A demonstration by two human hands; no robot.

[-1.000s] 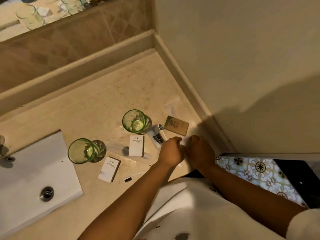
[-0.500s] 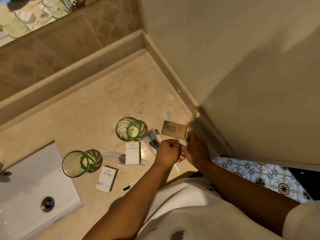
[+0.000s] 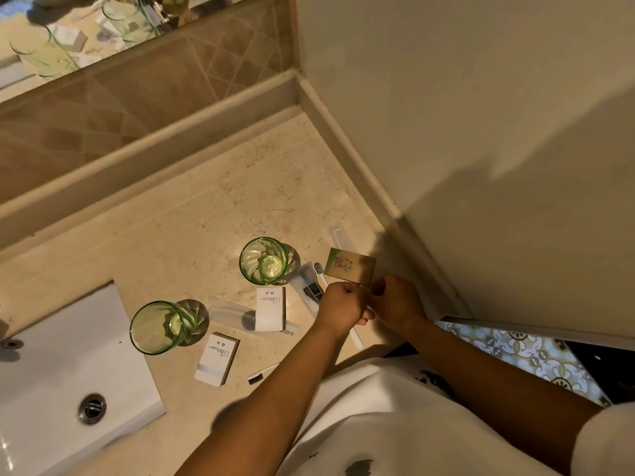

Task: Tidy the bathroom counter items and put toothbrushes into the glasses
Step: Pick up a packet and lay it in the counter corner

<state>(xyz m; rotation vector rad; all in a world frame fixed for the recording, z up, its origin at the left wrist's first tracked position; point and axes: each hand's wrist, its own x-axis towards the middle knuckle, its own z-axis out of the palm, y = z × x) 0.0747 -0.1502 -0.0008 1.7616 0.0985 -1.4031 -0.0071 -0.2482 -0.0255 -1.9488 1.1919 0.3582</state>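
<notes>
While both hands are closed together at the right end of the counter, a white toothbrush is held in the grip of the left hand, with the right hand pinched at the same spot on something that cannot be made out. Its long axis is laid diagonally, bristles pointed up-left toward the nearer green glass, which is reached most easily by the left hand; the second glass is set by the sink. Print on the white boxes is seen but cannot be read.
</notes>
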